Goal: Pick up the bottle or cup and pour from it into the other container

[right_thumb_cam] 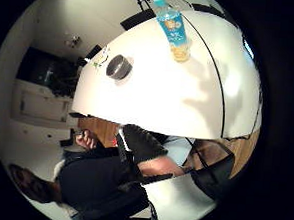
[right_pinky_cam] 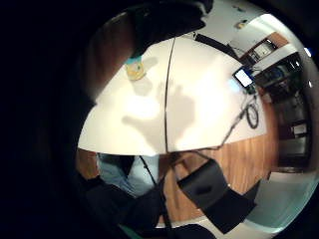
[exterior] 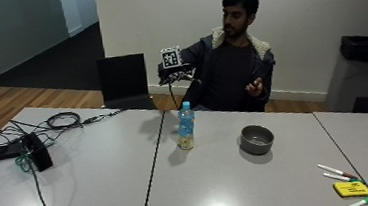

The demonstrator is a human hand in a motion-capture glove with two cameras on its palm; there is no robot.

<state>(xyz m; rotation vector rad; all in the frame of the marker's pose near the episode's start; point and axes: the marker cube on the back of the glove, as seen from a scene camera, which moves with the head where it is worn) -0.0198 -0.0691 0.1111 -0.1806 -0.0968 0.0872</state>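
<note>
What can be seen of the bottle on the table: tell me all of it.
The bottle is slim clear plastic with a light blue cap and a blue label; a little yellowish liquid sits at its base. It stands upright, capped, on the white table, just beside the seam between tabletops, left of the grey bowl and apart from it. Nothing touches it; the gloved right hand hovers above.

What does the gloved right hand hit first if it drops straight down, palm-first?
Probably the bottle. The gloved right hand hovers almost directly above it, palm toward the table. Depth is unclear; if the hand sits nearer the person, it meets bare table beside the bottle instead.
</note>
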